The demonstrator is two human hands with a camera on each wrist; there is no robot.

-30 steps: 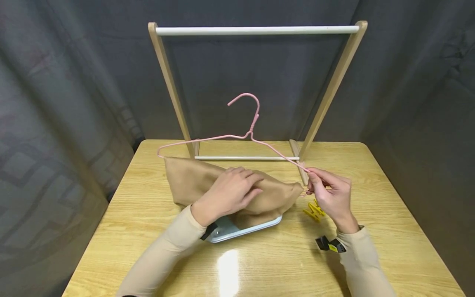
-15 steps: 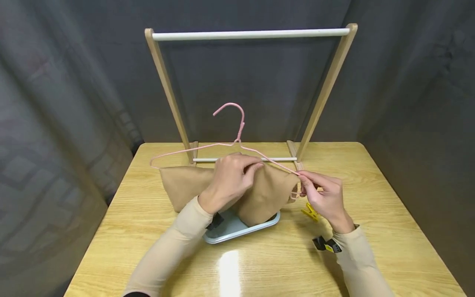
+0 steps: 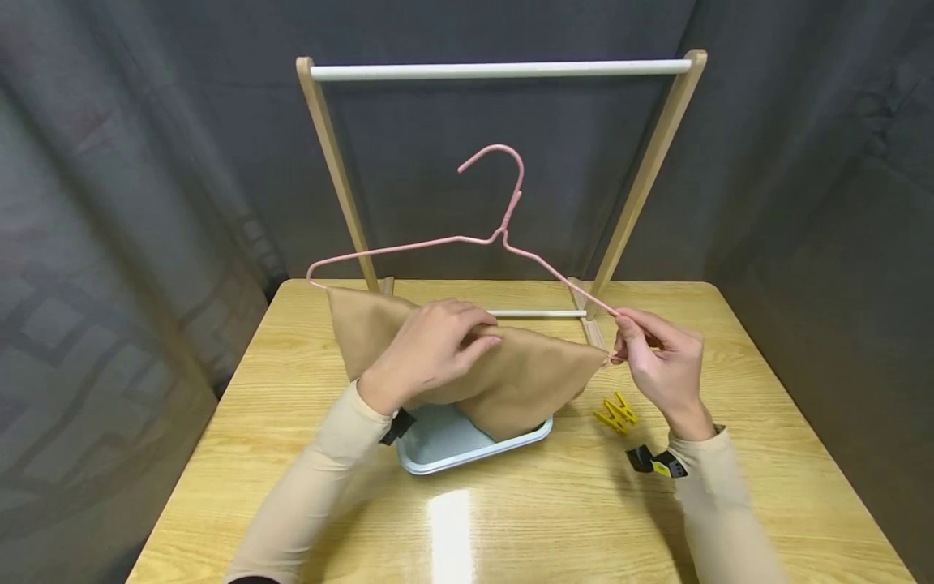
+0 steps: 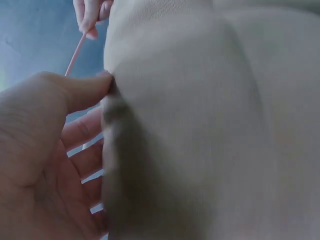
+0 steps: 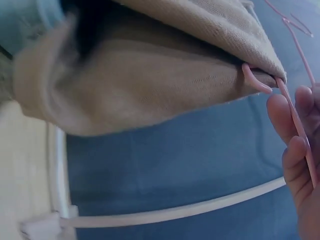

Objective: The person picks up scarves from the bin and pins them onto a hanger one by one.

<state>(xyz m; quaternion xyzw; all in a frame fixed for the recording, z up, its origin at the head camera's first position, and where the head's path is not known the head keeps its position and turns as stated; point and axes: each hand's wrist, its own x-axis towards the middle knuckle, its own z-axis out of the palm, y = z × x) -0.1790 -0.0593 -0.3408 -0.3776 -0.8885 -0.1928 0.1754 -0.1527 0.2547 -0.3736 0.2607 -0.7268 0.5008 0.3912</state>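
Observation:
A tan cloth [image 3: 540, 377] hangs folded over the lower bar of a pink wire hanger [image 3: 416, 245]. My right hand [image 3: 667, 357] grips the hanger by its right end. In the right wrist view a bent pink tip [image 5: 256, 82] pokes out at the corner of the cloth [image 5: 150, 90], beside the fingers. The left hand [image 3: 430, 349] lies over the middle of the cloth; in the left wrist view its thumb [image 4: 87, 90] is in front of the cloth's edge and the fingers go behind it. The lower part of the cloth hangs over a light blue tray [image 3: 467, 462].
Yellow clothespins [image 3: 616, 414] lie on the wooden table [image 3: 540, 519] right of the tray. Behind the hanger stands a wooden rack with a white top rail [image 3: 503, 71]. Grey curtains [image 3: 824, 243] surround the table.
The hanger first dipped toward the table, then rose higher than before, with the cloth and my right hand. My left hand pinched the cloth's upper edge and moved left. More of the tray shows.

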